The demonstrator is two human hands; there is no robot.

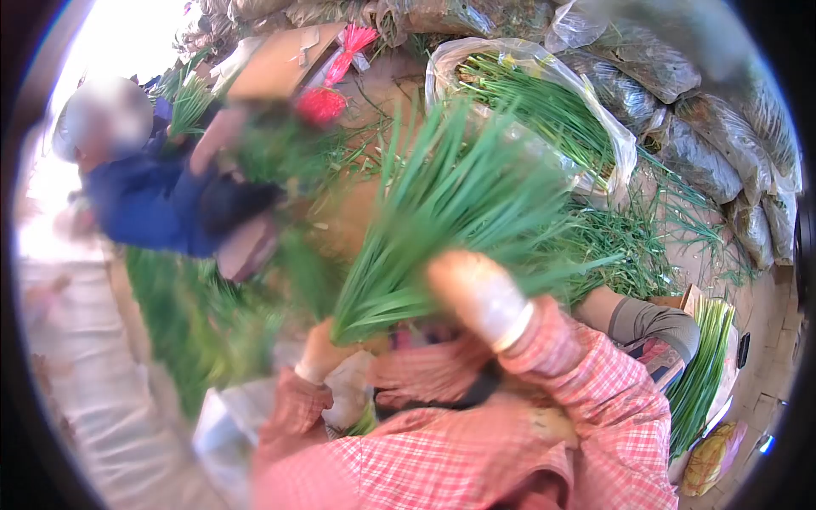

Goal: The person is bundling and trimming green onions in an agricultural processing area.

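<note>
A large bunch of long green leafy stalks (459,195) fans out in front of my body, its tips toward the top of the view. My left hand (321,350) is wrapped round the bunch's lower left end. Blurred by motion, my right hand (466,285) is against the near right side of the bunch; its fingers are smeared and partly hidden by the leaves. Loose cut leaves (625,246) lie on the ground right of the bunch. My sleeves are red checked cloth.
A co-worker in blue (153,200) sits at the left. An open plastic bag (625,144) holds green stalks at the upper right, with filled bags (714,144) stacked behind. More stalks (701,374) lie in a box at the right. Cardboard (285,64) stands at the top.
</note>
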